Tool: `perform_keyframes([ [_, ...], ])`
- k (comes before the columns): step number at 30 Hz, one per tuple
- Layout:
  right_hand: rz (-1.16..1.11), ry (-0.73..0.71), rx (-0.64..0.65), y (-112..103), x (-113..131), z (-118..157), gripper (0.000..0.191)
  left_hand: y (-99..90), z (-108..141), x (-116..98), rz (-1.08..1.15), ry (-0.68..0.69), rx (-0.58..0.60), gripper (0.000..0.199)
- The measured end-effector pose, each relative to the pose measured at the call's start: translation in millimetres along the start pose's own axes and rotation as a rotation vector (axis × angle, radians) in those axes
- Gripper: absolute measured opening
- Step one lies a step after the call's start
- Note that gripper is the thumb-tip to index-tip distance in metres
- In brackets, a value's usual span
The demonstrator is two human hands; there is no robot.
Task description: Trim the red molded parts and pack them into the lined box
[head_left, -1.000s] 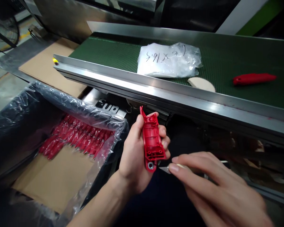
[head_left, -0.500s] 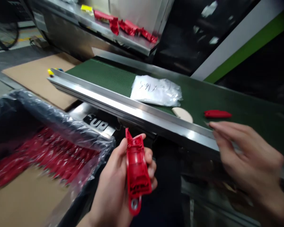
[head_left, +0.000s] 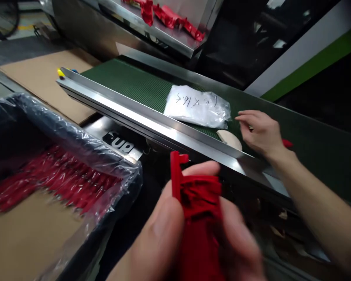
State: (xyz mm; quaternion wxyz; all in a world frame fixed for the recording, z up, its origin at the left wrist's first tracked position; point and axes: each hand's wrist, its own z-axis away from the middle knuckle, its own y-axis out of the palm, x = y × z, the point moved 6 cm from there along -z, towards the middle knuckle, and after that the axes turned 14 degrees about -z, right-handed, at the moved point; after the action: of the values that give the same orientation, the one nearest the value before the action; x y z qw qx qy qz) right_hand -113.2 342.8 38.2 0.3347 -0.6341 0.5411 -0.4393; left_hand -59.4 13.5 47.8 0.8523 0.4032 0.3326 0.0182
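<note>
My left hand (head_left: 163, 230), close to the camera, is closed around a red plastic shell (head_left: 199, 218). The shell is hollow with ribs inside, and a narrow tab sticks up at its upper left; its lower end runs out of view. Over the green conveyor belt hovers my right hand (head_left: 260, 130), its fingers drawn together near the plastic bag's right end. A tiny pale bit shows between those fingers, too small to name. Behind the right wrist, a second red part (head_left: 287, 143) lies on the belt, mostly hidden.
A clear bag with handwriting (head_left: 195, 107) and a cream rounded piece (head_left: 229, 139) lie on the belt (head_left: 128, 82), behind its metal rail (head_left: 119, 113). At left stands a plastic-lined box (head_left: 128, 171) with rows of red parts (head_left: 73, 179) and cardboard. More red parts (head_left: 169, 17) sit on a shelf.
My left hand has brought the red shell closer to the camera and tilted it. The right hand has moved left and farther over the belt, towards the bag.
</note>
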Motion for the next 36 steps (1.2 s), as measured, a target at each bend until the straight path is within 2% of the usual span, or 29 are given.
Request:
perform_keyframes([
  [2, -0.035, -0.034, 0.012, 12, 23, -14, 0.023, -3.5, -8, -4, 0.03, -0.025, 0.003, 0.052],
  [5, -0.039, -0.066, 0.072, 31, 44, -38, 0.027, -21.4, -20, 2, -0.056, -0.053, -0.084, 0.052],
  [10, -0.066, -0.035, 0.135, 45, 43, -60, 0.018, -44.2, -26, 6, -0.205, 0.02, -0.213, 0.046],
  [13, -0.119, 0.017, 0.069, 36, 35, -62, 0.018, -52.0, -26, 7, -0.261, 0.016, -0.248, 0.044],
  [18, -0.265, 0.132, -0.042, 11, 21, -56, 0.015, -62.9, -32, 12, -0.268, -0.013, -0.262, 0.052],
  [22, -0.396, 0.247, -0.138, -9, 13, -46, 0.018, -64.2, -35, 14, -0.281, -0.029, -0.234, 0.044],
  [25, -0.477, 0.297, -0.23, -32, 21, -34, 0.02, -59.8, -36, 11, -0.35, 0.002, -0.2, 0.04],
  [28, -0.485, 0.313, -0.314, -61, 50, -14, 0.017, -50.9, -33, 4, -0.465, 0.089, -0.21, 0.047],
  [30, -0.402, 0.294, -0.289, -76, 83, 4, 0.016, -39.6, -29, 1, -0.509, 0.157, -0.202, 0.048],
  [33, -0.243, 0.166, -0.037, -72, 140, 29, 0.024, -16.9, -27, 7, -0.507, 0.184, -0.078, 0.046],
  [35, -0.309, 0.151, 0.126, -58, 166, 45, 0.031, -6.5, -30, 17, -0.521, 0.173, 0.012, 0.049],
  [36, -0.393, 0.184, 0.2, -49, 173, 53, 0.033, -5.4, -33, 21, -0.556, 0.187, 0.016, 0.052],
])
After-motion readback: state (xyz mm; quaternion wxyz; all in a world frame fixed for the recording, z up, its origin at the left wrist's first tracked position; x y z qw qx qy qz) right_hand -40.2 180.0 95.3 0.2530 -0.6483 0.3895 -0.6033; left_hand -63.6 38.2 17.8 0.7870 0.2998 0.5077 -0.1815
